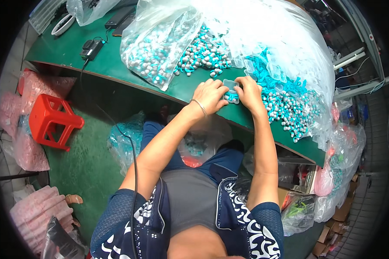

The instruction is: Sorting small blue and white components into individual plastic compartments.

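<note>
A small clear plastic case (231,84), its lid raised, sits just over the near edge of the green table. Inside its lower half lies a teal piece (230,97), partly covered by fingers. My left hand (208,96) grips the case from the left, thumb and fingers at its side. From the right, my right hand (250,93) holds it with thumb and fingertips. Right of my right hand spreads a heap of small teal and grey-white corded pieces (287,108). Another pile of such pieces (205,52) lies beyond my left hand, beside a filled clear bag (149,56).
Large sheets of clear plastic (289,30) cover the table's far right. A small black device (92,48) with a cable rests on the green table (67,49). A red stool (54,121) stands on the floor at left. A plastic bag (203,138) lies between my legs.
</note>
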